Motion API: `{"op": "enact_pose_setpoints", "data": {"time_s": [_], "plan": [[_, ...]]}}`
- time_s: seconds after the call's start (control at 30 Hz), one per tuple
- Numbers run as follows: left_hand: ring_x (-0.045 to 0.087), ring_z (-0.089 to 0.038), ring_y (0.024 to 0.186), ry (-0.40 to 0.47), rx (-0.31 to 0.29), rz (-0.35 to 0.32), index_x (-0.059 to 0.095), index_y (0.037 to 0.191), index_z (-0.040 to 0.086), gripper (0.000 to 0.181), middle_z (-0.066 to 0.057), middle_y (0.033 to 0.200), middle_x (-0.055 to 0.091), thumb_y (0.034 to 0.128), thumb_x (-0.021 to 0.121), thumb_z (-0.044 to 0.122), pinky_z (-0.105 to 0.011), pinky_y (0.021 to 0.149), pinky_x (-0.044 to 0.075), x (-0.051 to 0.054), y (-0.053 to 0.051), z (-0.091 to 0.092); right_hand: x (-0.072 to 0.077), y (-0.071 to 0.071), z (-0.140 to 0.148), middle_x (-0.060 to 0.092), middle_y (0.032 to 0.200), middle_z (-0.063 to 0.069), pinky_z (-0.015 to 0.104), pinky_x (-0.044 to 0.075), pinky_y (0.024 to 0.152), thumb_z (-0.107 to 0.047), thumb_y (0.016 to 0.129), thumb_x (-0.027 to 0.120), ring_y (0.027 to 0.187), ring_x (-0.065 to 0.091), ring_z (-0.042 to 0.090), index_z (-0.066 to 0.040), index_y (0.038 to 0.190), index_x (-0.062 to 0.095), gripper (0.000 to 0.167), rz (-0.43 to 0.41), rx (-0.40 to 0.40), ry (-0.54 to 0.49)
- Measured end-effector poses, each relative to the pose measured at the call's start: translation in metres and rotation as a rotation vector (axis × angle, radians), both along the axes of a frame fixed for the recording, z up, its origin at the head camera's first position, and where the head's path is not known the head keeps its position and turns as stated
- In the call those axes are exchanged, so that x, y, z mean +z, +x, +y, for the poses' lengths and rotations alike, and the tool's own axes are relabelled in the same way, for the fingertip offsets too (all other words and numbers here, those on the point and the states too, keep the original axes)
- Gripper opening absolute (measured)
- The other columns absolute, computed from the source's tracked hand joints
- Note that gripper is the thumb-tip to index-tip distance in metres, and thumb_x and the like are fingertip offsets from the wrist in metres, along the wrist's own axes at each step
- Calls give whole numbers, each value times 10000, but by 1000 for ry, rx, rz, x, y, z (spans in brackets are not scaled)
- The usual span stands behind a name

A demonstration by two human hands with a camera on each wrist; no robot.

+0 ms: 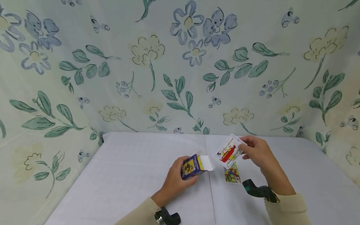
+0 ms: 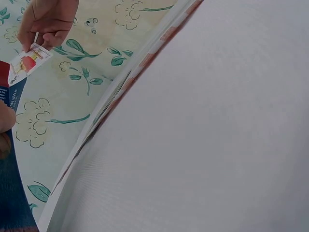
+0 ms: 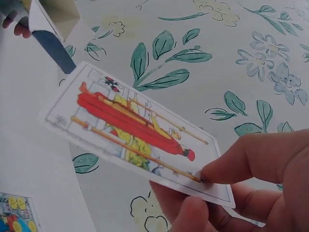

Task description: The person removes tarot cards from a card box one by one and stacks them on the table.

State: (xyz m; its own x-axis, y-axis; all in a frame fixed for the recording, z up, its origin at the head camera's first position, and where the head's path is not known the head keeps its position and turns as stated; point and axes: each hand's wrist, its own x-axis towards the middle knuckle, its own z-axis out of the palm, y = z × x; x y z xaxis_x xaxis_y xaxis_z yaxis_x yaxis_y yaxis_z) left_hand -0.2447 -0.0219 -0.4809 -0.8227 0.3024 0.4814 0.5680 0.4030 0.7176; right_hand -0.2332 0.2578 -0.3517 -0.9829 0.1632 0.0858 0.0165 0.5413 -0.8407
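Note:
In the head view my left hand (image 1: 177, 175) grips a small blue and yellow card box (image 1: 192, 167), its white flap open toward the right. My right hand (image 1: 257, 152) pinches a card (image 1: 230, 152) by its right edge, between thumb and fingers. That card (image 3: 140, 130) shows a figure in a red robe with yellow staffs, in the right wrist view. Below it another colourful card (image 1: 232, 175) lies on the table, partly covered by the held one. The box's inside (image 3: 63, 17) looks empty where it shows in the right wrist view.
A white cloth covers the table (image 1: 135, 162), with a crease running front to back beside the box. Behind and at the sides hangs a floral curtain (image 1: 180, 68). Black wrist cameras (image 1: 168, 217) are strapped on both forearms.

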Motion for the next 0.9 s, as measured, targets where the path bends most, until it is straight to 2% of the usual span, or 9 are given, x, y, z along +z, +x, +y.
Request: {"op": "enact_pose_setpoints", "data": {"time_s": [0.3,0.57,0.77,0.9], "plan": [[515,-96,1000,6,0,-8,449,1344,155,696,31,1207,540,772,785,365,-268,824,490,0,1,-1,-2,-2,1,641,1138,231,323,541,655,-209,957,534,790,611,279,-31,1299,510,386,-37,-3,-3],[512,-93,1008,25,-9,-20,448,1345,166,693,53,1207,534,772,785,362,-275,837,485,1,1,-1,-7,-4,5,595,1143,276,355,567,695,-167,972,477,761,656,266,5,1354,441,421,-33,12,-29],[512,-93,1011,14,-7,-23,451,1341,156,692,49,1211,534,775,781,380,-271,840,487,0,2,-1,-14,-5,7,593,1069,244,339,566,705,-132,942,507,778,644,273,22,1351,422,445,-75,4,1],[509,-88,1015,9,-6,-29,445,1348,168,697,58,1216,529,778,776,396,-272,845,484,1,2,-1,-17,-7,9,592,1079,257,362,564,722,-124,924,534,805,635,289,41,1350,408,473,-82,3,31]]}}
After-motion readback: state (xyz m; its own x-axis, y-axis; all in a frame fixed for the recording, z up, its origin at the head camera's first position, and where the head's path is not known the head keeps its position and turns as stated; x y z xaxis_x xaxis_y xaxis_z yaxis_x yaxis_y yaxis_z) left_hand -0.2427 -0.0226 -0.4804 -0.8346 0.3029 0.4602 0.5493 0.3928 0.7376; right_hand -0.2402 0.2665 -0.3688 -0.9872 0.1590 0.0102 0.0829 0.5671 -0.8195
